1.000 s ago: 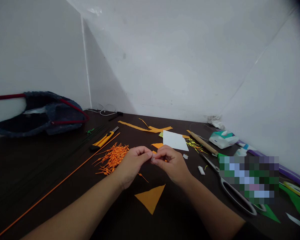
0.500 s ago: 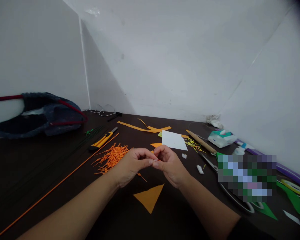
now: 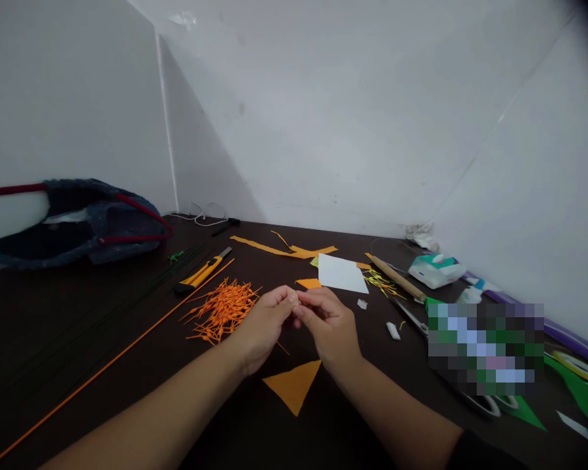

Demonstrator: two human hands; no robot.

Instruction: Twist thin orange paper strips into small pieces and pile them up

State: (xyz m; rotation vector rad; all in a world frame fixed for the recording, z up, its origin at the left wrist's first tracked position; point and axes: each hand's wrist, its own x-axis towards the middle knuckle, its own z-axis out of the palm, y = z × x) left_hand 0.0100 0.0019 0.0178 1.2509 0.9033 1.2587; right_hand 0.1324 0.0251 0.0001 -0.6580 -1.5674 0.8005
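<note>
My left hand (image 3: 270,321) and my right hand (image 3: 329,320) meet above the middle of the dark table, thumbs and forefingers pinched together. Whatever lies between the fingertips is too small and too covered to make out. Just left of my left hand lies a pile of thin orange stems with small bulges (image 3: 225,305). An orange-yellow triangular piece (image 3: 294,388) rests on the table below my hands. Beyond my fingers are a small orange piece (image 3: 308,284) and a white sheet (image 3: 343,273).
At left are a yellow utility knife (image 3: 200,274), a long orange rod (image 3: 127,348) and a dark bag with red handles (image 3: 102,225). On the right lie scissors (image 3: 414,318), a wooden-handled tool (image 3: 394,274), yellow-green stems (image 3: 379,282) and a tissue pack (image 3: 436,269).
My pinched fingertips have shifted slightly left and up. My right hand has turned, its fingers curling more. The things on the table have stayed in place.
</note>
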